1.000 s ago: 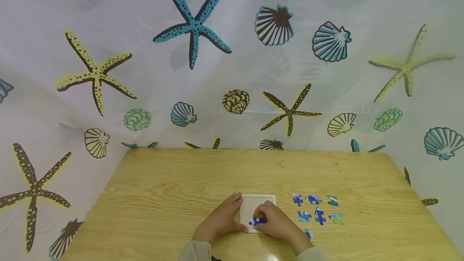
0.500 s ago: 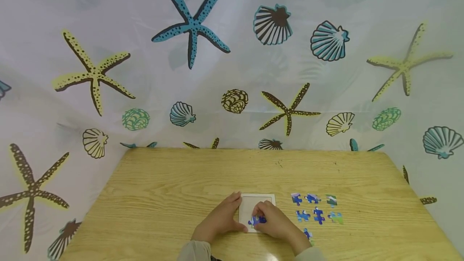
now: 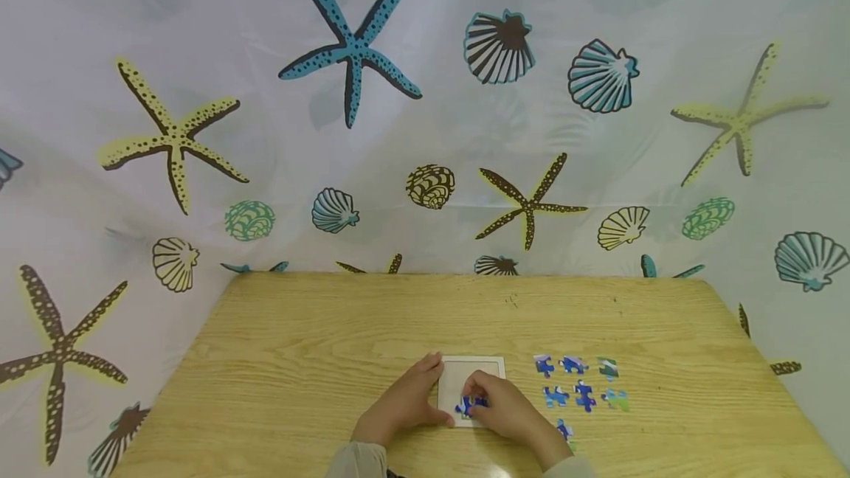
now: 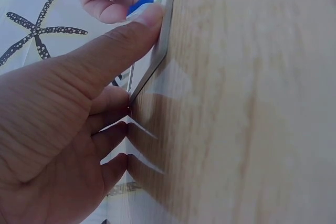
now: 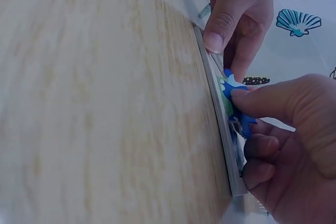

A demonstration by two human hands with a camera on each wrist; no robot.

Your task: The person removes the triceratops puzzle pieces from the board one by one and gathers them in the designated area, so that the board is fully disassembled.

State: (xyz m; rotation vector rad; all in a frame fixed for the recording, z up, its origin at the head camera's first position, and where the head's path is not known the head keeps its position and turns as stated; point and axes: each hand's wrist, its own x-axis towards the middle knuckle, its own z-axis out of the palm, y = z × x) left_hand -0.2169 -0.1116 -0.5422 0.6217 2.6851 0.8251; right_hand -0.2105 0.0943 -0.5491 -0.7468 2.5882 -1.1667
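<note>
A shallow pale puzzle tray (image 3: 473,358) lies on the table between both hands. My left hand (image 3: 406,403) holds its left side, with the thumb on the rim at the near left corner and fingers along the left edge. Over the tray's near part, my right hand (image 3: 506,406) pinches a blue jigsaw piece (image 3: 463,409) between thumb and fingers. In the right wrist view, blue and white parts of the jigsaw piece (image 5: 248,125) stick out around the thumb. A green patch shows beside it, low at the tray's near rim; whether it is a separate piece, I cannot tell.
Several loose jigsaw pieces (image 3: 584,395) lie in rough rows right of the tray, one (image 3: 564,430) close to the right forearm. The wood-grain table (image 3: 319,330) extends around the tray. A curtain (image 3: 425,124) printed with starfish and shells stands behind it.
The pinched blue jigsaw piece has turned and shifted slightly within the tray's near part. My right hand has tilted a little; the left hand stays on the tray.
</note>
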